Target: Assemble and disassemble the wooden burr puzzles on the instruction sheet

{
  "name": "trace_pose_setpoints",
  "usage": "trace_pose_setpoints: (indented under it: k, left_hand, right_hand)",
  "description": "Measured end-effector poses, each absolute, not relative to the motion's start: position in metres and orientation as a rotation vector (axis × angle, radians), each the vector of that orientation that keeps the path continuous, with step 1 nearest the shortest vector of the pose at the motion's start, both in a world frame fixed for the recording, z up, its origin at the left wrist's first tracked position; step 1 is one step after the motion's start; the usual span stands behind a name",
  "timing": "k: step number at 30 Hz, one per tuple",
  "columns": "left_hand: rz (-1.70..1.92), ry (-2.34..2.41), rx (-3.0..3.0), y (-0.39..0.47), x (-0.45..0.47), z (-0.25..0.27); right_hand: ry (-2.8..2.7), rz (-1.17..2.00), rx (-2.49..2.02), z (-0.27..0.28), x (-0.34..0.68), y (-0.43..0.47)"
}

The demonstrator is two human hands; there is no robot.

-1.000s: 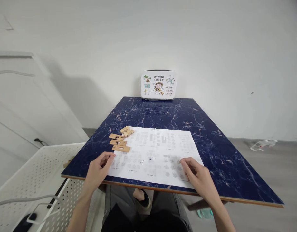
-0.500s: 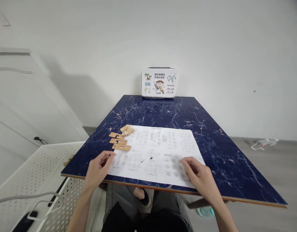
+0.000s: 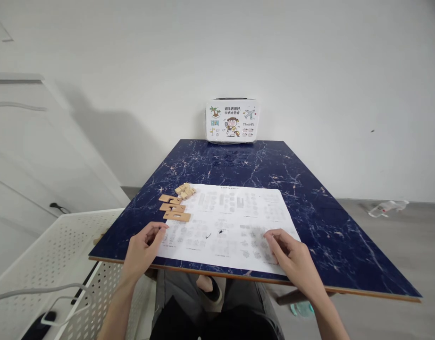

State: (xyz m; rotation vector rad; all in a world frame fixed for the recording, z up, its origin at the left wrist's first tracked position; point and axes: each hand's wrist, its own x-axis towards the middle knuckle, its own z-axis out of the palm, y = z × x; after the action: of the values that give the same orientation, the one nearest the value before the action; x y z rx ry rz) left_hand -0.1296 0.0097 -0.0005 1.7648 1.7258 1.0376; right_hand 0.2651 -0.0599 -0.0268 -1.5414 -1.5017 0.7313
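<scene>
A white printed sheet (image 3: 221,245) lies on the blue marbled table (image 3: 231,163), with two small black marks (image 3: 221,232) near its middle. My left hand (image 3: 146,243) rests at the sheet's left edge, fingers loosely bent and nothing seen in them. Across from it, my right hand (image 3: 290,250) lies on the sheet's lower right part, also loosely bent and holding nothing visible. Just beyond my left hand are three flat wooden pieces with cut-outs (image 3: 177,216), overlapping the sheet's left edge. A cluster of small wooden blocks (image 3: 185,191) sits at its upper left corner.
A white case with cartoon prints (image 3: 232,121) stands at the table's far edge against the wall. Left of the table is a white perforated basket (image 3: 62,236) with a grey cable (image 3: 37,290). A clear plastic bottle (image 3: 387,208) lies on the floor at right.
The whole view has shifted very slightly. Both hands, the sheet and the wooden pieces keep their places.
</scene>
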Motion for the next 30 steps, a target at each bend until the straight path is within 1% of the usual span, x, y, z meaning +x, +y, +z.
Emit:
trace_pose_setpoints:
  k: [30]
  left_hand:
    - [1.113,1.726,1.795,0.0093,-0.1287,0.0013]
  right_hand:
    - [-1.524,0.685,-1.533,-0.022,0.2633,-0.0596]
